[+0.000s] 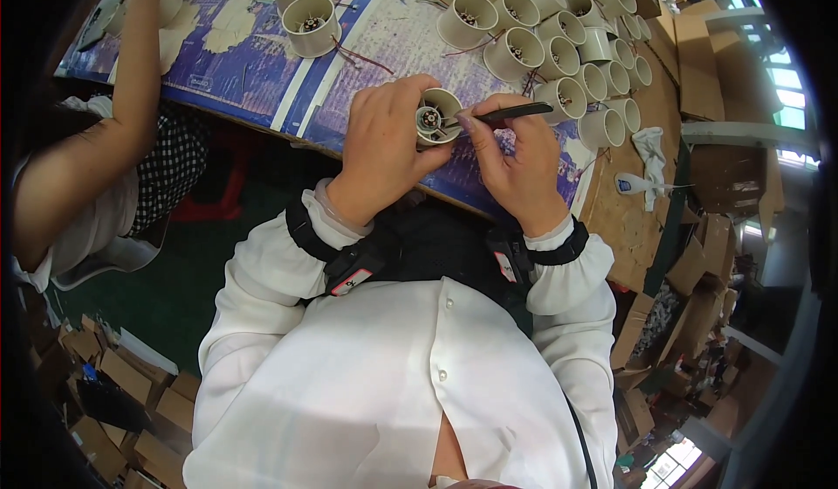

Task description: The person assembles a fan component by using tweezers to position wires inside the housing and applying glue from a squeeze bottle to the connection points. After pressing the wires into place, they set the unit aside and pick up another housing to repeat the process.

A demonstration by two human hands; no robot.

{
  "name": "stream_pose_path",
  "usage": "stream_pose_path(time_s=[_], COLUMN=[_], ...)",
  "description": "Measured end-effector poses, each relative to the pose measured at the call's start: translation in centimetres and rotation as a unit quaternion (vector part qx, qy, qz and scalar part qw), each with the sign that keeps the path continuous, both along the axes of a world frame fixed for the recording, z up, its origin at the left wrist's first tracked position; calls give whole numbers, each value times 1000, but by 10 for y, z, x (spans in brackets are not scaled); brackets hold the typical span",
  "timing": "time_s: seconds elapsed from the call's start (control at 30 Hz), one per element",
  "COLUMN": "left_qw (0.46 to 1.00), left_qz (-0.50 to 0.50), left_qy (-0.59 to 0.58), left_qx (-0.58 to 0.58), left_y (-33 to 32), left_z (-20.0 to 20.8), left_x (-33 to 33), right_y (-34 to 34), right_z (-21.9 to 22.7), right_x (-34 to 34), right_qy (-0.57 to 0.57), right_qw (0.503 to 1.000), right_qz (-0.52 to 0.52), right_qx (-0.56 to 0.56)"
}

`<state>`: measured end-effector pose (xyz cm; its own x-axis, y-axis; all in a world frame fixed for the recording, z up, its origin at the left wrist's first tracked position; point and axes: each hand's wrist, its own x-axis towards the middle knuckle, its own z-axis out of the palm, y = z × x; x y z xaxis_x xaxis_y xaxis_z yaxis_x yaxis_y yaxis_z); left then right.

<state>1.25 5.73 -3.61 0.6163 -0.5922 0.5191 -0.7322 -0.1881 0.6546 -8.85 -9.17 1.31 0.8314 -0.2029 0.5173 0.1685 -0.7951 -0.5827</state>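
Observation:
My left hand [381, 137] is wrapped round a white round cup-shaped housing [443, 102] at the table's near edge, tilting its mouth toward me. Inside it sits a small round metal part [429, 120] with dark details. In my right hand [518, 159], thumb and fingers pinch a slim black tweezer-like tool [517, 112]. Its thin end reaches into the housing's mouth, close to the metal part. Whether the tip touches that part is too small to tell.
Several similar white housings [515, 51] with wires crowd the far right of the table [384, 44]; two more [311, 25] stand far left. A white bottle [628, 184] and cloth [649, 153] lie at the right. Another person's arm [137, 79] reaches in at the left. Cardboard boxes [698, 61] stand beyond.

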Motion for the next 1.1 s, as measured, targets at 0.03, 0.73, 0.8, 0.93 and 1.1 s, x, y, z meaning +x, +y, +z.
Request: stream_pose_path(time_s=[0.03,0.73,0.8,0.93,1.1], left_qw=[1000,1000,1000,1000,1000], left_qz=[0,-1,2,1,-3], left_qy=[1,9,5,7,7], left_qx=[-1,4,6,9,10], left_y=[0,0,0,-1,0], left_z=[0,1,1,1,1], left_x=[0,0,0,0,1], right_y=[0,4,5,4,3], right_z=[0,-8,-5,-6,-9], right_x=[0,-3,-2,-3,-1], right_qy=[1,8,21,31,21], right_qw=[1000,1000,1000,999,999], right_qz=[0,-8,-9,-14,-12], right_qx=[0,20,21,36,33])
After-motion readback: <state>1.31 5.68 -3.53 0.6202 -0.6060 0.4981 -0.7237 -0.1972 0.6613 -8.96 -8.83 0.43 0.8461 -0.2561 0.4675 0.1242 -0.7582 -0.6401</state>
